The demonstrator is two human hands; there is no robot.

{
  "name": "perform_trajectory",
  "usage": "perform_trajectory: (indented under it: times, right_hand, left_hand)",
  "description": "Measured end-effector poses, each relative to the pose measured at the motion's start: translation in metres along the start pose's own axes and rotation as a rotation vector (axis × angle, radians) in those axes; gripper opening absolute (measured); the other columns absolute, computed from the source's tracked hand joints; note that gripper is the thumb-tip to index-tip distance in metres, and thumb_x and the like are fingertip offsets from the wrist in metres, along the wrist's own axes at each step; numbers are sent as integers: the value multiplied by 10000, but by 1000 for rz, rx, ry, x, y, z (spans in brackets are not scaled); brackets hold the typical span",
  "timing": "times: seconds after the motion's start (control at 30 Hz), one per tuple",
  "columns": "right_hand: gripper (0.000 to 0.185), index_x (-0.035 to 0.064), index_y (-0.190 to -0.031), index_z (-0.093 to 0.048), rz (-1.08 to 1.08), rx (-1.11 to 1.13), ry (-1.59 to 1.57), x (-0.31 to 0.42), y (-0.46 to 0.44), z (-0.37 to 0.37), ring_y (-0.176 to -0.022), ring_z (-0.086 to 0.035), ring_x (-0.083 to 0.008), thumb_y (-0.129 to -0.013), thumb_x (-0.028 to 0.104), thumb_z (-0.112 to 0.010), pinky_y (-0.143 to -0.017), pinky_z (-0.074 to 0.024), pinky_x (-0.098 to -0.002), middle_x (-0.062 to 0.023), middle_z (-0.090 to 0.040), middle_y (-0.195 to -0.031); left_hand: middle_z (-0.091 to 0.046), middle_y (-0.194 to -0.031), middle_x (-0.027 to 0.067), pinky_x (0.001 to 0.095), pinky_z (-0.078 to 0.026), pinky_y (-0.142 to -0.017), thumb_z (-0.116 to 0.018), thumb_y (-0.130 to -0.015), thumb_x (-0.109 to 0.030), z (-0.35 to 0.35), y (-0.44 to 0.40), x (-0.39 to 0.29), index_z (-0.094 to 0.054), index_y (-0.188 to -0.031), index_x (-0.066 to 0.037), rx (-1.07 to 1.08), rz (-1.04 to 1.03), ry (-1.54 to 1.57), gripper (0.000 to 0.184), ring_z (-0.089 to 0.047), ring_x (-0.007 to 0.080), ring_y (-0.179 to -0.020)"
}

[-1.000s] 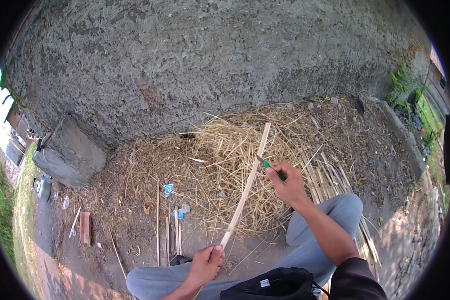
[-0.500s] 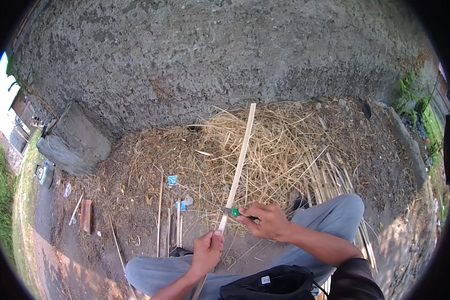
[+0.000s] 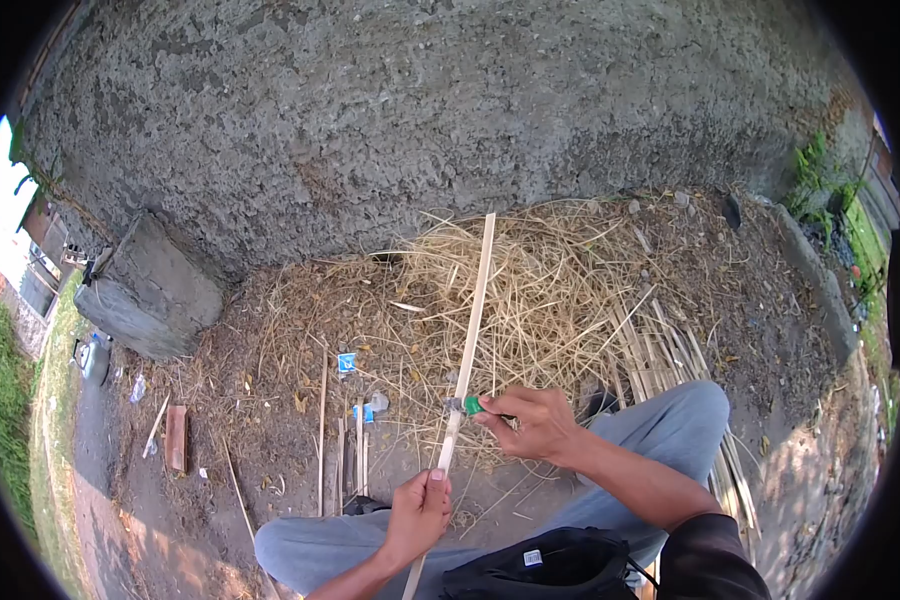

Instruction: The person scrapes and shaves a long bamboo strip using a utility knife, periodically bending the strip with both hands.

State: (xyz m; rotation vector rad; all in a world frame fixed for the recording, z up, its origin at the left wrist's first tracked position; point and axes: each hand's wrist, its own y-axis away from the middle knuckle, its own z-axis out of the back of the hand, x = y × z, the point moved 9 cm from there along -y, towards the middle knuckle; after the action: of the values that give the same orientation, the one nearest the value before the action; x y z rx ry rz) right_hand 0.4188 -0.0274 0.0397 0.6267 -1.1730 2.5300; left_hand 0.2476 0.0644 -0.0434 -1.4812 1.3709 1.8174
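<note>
Just below the centre of the frame, the fingers of my right hand [image 3: 532, 422] are closed around a small green-handled knife [image 3: 473, 405], its blade [image 3: 454, 404] lying across a long pale strip [image 3: 478, 310] and touching it. Lower down, a little left of the middle, my left hand [image 3: 419, 518] grips that same strip, fingers wrapped round it and thumb laid along its face. From the bottom edge the strip runs up through that grip, passes under the blade and leans slightly right to its free end in the upper middle. Beyond the tip of it rises a rough grey wall [image 3: 420, 100], which fills the top of the frame. Behind the strip, at the centre, spreads a tangled heap of straw-coloured shavings [image 3: 545, 320], and right of that more flat strips [image 3: 655, 350] lie side by side on the ground. My bent legs in blue-grey trousers [image 3: 660, 440] flank a black bag [image 3: 530, 580] at the bottom. Left of centre are two blue wrappers [image 3: 346, 362]; further left lie a reddish-brown block [image 3: 176, 438], a big grey slab [image 3: 160, 285] and a kettle [image 3: 94, 360].
</note>
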Motion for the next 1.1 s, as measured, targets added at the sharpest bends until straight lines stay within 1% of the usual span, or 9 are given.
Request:
perform_trajectory:
  times: [0.2, 0.27, 0.37, 0.7, 0.77, 0.83, 0.87, 0.93, 1.1]
  right_hand:
    - [154, 142, -894, -731, -5, 19, 52, -9, 2, -6, -436, -554, -176, -804, 262, -768, -357, -389, -314, -1, -633, -661]
    - [154, 123, -886, -727, -101, -112, -32, -33, 1, -3, -485, -608, -206, -810, 252, -761, -384, -431, -323, -33, -698, -749]
    - [143, 110, -849, -718, -197, -13, 3, -57, -4, 3, -520, -637, -230, -817, 245, -755, -407, -459, -332, -64, -726, -819]
    - [156, 98, -821, -705, -191, -133, 1, -69, -11, 10, -542, -655, -233, -832, 249, -741, -427, -472, -329, -80, -727, -810]
    - [147, 99, -833, -704, -173, -141, -6, -72, -14, 14, -535, -651, -246, -838, 244, -731, -431, -475, -338, -90, -726, -807]
    - [159, 92, -833, -701, -188, -147, -7, -79, -16, 18, -518, -638, -255, -845, 249, -722, -433, -464, -358, -99, -713, -757]
    - [166, 86, -831, -698, -329, -117, 44, -98, -17, 22, -525, -636, -256, -845, 250, -721, -442, -460, -362, -100, -702, -728]
    - [184, 77, -828, -690, -525, -149, 132, -136, -20, 46, -510, -612, -258, -852, 259, -709, -465, -441, -388, -94, -649, -621]
    - [223, 84, -808, -679, -507, -192, 54, -146, -22, 50, -462, -578, -267, -882, 294, -681, -482, -440, -413, -84, -623, -580]
  left_hand:
    - [-373, -578, -42, 223, -274, -383, -418, -1057, -279, -5, 4, -2, -469, -859, -55, -4, 89, 78, 304, -336, 31, -442]
    - [-328, -589, -45, 223, -216, -384, -417, -1057, -297, -10, 7, 8, -455, -873, -67, 7, 151, 105, 297, -285, 35, -440]
    - [-327, -587, -44, 227, -211, -382, -413, -1058, -294, -14, 8, 17, -448, -873, -67, 28, 150, 84, 295, -274, 35, -436]
    - [-355, -575, -37, 233, -247, -381, -396, -1064, -267, -6, 17, 12, -449, -863, -53, 51, 120, 30, 298, -320, 38, -436]
    - [-413, -585, -25, 233, -268, -402, -470, -1042, -242, -2, 21, 18, -474, -906, -46, 29, 176, 82, 239, -358, 38, -464]
    - [-416, -582, -45, 232, -295, -410, -463, -1036, -318, 1, 28, 20, -502, -868, -88, -23, 132, -89, 288, -374, 42, -463]
    - [-419, -579, -65, 230, -321, -418, -457, -1029, -395, 6, 35, 19, -530, -830, -130, -85, 89, -253, 339, -390, 47, -461]
    - [-412, -576, -67, 227, -318, -415, -457, -1030, -389, 5, 55, 29, -518, -819, -131, -38, 95, -239, 339, -387, 44, -460]
    - [-408, -577, -65, 220, -315, -411, -458, -1030, -372, 19, 86, 14, -496, -799, -131, -29, 147, -222, 336, -390, 39, -464]
